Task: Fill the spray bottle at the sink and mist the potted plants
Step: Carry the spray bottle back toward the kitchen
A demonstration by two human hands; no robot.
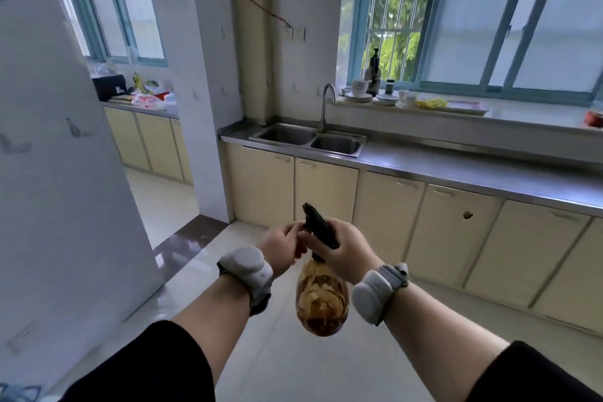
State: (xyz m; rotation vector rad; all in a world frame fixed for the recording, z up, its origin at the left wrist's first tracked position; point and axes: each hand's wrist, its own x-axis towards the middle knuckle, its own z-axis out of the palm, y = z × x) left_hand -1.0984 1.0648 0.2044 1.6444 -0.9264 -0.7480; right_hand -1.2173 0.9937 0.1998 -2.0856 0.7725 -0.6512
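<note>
Right hand [341, 251] fingers curled round the black sprayer head of the amber spray bottle [321, 300], left hand [282, 246] fingers pinching its neck, bottle hanging mid-air above the floor, well apart from the sink [339, 142] at the counter's [473, 170] left end.

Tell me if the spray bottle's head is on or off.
On: the black spray head sits on the neck of the amber spray bottle, held by the left hand and right hand. How tightly, cannot tell.

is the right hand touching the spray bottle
Touching. The head view shows the right hand curled round the black top of the spray bottle.
</note>
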